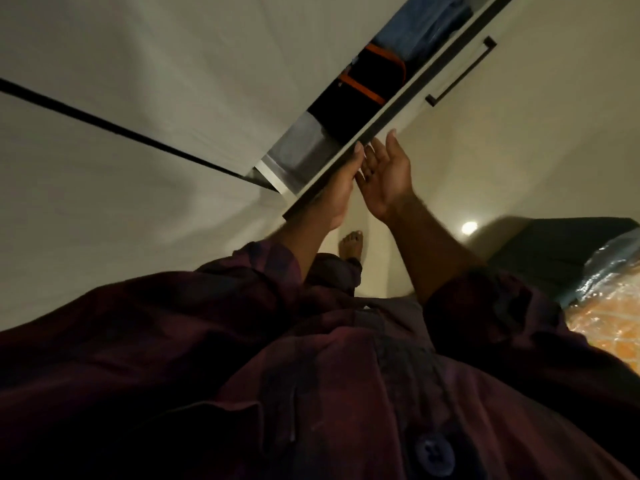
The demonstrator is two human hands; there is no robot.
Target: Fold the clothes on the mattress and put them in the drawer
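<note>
A white drawer with a black bar handle stands pulled out of a white cabinet. Folded clothes lie inside it: a grey piece, a black piece with orange stripes and blue fabric. My left hand lies against the drawer front at its near end, with the thumb tip at the top edge. My right hand hovers just beside it, palm up, fingers spread and holding nothing. Neither hand holds any clothing.
White cabinet panels fill the left of the view. My bare foot stands on the pale floor below the hands. At the right are a dark block and a plastic-wrapped mattress with an orange pattern.
</note>
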